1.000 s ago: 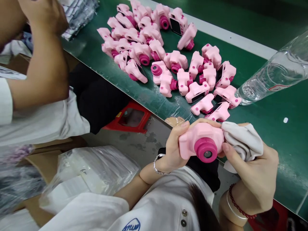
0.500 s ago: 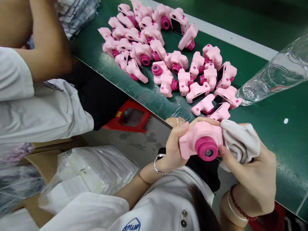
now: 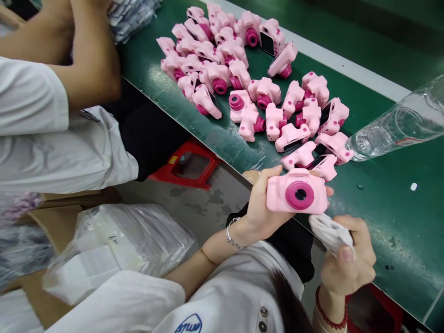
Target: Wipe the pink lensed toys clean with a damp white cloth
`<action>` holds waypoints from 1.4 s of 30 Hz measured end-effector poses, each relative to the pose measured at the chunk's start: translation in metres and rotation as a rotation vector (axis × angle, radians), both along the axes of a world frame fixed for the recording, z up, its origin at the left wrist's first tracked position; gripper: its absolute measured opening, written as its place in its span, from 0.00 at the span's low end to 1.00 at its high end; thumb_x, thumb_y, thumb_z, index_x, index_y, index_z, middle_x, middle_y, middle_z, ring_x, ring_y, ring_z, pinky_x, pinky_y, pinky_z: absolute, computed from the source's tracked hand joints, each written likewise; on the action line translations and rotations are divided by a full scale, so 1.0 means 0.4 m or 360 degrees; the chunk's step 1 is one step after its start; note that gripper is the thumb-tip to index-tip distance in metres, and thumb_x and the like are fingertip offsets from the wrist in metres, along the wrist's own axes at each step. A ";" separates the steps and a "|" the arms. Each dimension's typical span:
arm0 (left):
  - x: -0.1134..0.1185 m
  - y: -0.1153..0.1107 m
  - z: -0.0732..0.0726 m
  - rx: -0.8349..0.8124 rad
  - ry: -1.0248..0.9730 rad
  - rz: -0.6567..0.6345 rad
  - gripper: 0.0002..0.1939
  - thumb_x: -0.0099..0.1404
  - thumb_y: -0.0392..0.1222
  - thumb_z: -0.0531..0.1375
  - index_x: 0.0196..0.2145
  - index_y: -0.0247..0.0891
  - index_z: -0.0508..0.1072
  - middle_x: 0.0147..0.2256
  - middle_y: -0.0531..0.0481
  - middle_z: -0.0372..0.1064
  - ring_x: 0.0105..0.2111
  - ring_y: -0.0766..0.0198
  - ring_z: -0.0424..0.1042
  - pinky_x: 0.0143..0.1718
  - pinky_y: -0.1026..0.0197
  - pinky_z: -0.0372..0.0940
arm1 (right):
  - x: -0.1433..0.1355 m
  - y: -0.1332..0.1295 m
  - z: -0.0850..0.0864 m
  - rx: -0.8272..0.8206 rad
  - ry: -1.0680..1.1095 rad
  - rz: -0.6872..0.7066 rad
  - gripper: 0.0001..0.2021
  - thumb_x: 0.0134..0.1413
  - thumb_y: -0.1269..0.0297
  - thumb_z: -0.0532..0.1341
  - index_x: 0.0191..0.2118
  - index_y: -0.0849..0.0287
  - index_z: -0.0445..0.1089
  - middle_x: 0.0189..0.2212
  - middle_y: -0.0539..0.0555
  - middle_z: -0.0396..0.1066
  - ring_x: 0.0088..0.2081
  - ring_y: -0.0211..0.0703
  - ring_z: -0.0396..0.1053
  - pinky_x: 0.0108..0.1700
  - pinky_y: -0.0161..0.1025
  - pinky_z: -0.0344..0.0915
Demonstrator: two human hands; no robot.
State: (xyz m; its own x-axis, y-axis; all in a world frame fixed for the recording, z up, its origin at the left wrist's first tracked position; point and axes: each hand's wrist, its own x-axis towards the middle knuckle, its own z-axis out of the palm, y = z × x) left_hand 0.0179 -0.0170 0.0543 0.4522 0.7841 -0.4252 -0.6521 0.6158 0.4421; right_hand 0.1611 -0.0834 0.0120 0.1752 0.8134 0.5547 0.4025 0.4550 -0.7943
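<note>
A pink toy camera (image 3: 277, 196) with a dark pink lens rests in my left hand (image 3: 258, 217), lens facing up toward me. My fingers wrap around its back and far side. My right hand (image 3: 348, 263) is closed on a bunched white cloth (image 3: 329, 231), just below the camera's right corner. I cannot tell whether the cloth touches the camera. Just beyond my left hand, on the green table, lie more pink toy cameras (image 3: 299, 156), the nearest partly hidden behind the held one.
Many pink toy cameras (image 3: 265, 91) cover the green table (image 3: 391, 199). A clear plastic bottle (image 3: 391, 125) stands at the right. Bagged white boxes (image 3: 138, 240) are at lower left, near a red stool (image 3: 187, 164). A co-worker's arm (image 3: 95, 55) is at upper left.
My right hand with the cloth has moved down, off the camera's side. The camera has turned so its lens faces me more squarely. The view has shifted slightly.
</note>
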 end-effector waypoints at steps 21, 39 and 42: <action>0.055 -0.030 -0.042 0.0622 0.0433 0.0439 0.27 0.66 0.65 0.59 0.45 0.38 0.77 0.50 0.43 0.78 0.54 0.47 0.74 0.59 0.50 0.64 | -0.064 0.001 0.015 0.0494 -0.0482 -0.0410 0.12 0.65 0.61 0.53 0.31 0.55 0.67 0.33 0.53 0.58 0.28 0.40 0.53 0.28 0.41 0.46; 0.044 0.034 0.045 -0.0388 -0.0518 -0.0033 0.41 0.78 0.65 0.36 0.40 0.33 0.79 0.37 0.40 0.80 0.38 0.59 0.79 0.43 0.62 0.69 | -0.123 0.013 -0.017 0.0070 0.0382 -0.0850 0.17 0.67 0.47 0.55 0.37 0.55 0.69 0.38 0.55 0.57 0.35 0.45 0.59 0.30 0.45 0.53; 0.050 0.035 0.038 -0.0390 -0.0429 -0.0064 0.43 0.76 0.67 0.36 0.40 0.32 0.79 0.34 0.41 0.80 0.35 0.59 0.78 0.41 0.61 0.70 | -0.110 0.029 0.014 0.0093 0.0067 -0.0591 0.22 0.64 0.44 0.60 0.27 0.56 0.60 0.30 0.50 0.51 0.30 0.39 0.51 0.29 0.43 0.46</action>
State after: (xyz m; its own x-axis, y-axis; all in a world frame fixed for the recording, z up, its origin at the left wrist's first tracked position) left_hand 0.0380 -0.0029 0.0695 0.6019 0.6532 -0.4593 -0.6984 0.7096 0.0939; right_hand 0.1173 -0.0717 0.0177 0.4758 0.6575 0.5843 0.5160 0.3293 -0.7907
